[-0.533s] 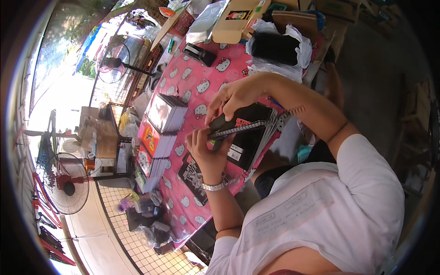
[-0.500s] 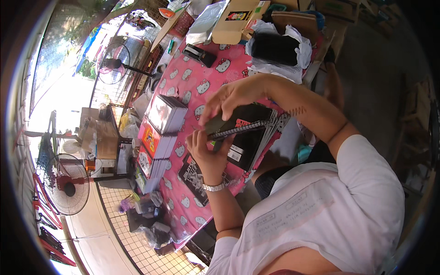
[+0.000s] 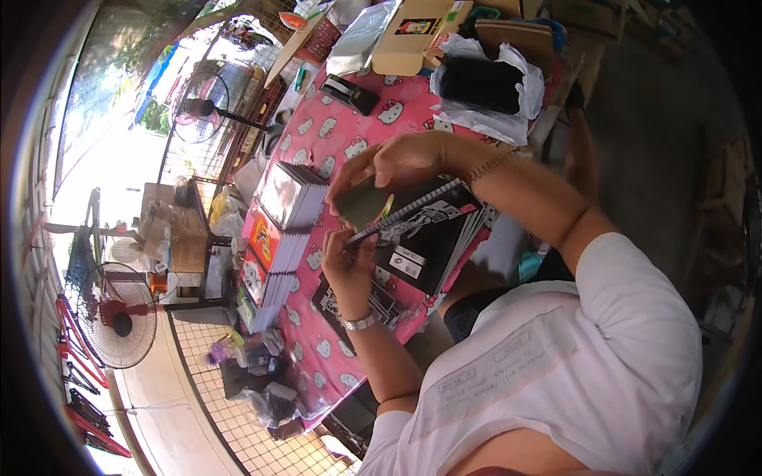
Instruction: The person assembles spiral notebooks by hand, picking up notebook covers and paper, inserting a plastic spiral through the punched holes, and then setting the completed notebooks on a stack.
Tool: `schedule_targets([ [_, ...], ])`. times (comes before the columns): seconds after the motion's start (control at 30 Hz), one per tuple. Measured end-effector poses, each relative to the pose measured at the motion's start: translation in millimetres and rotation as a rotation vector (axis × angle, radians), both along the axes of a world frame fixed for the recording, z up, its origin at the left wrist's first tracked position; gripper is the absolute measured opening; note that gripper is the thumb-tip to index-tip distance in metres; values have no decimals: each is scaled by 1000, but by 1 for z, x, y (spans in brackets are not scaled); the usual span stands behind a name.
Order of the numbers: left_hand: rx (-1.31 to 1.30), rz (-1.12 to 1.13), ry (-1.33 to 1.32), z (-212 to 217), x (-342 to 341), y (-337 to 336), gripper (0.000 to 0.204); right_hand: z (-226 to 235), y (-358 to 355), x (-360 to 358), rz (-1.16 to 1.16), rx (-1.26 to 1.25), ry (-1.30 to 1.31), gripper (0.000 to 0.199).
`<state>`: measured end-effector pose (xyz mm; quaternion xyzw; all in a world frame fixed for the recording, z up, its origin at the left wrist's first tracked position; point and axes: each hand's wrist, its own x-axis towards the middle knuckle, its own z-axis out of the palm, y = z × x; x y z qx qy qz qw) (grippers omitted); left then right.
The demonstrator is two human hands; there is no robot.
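While left hand point(image 3: 347, 258) clamps black booklet point(image 3: 413, 218) by its near-left edge above pink tabletop point(image 3: 333, 143) | right hand point(image 3: 397, 163) pinches cover open, steadying it | book stacks point(image 3: 274, 230) left.

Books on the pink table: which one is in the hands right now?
The thin black book, lifted edge-up between left hand and right hand. The others lie in the stack or flat on the table.
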<state>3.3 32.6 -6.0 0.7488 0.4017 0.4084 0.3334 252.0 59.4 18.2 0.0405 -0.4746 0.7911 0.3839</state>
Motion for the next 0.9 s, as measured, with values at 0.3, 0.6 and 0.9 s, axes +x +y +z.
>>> schedule_targets([
  [0.3, -101, -39, -73, 4, 2, -1, 28, 8, 7, 4, -136, 197, -362, 59],
  [0.6, -230, -84, -213, 3, -1, -3, 29, 10, 6, -2, -150, 175, -408, 54],
  [0.9, -202, -19, -227, 6, -2, -6, 23, -85, 62, 33, -1160, 490, -1405, 40],
])
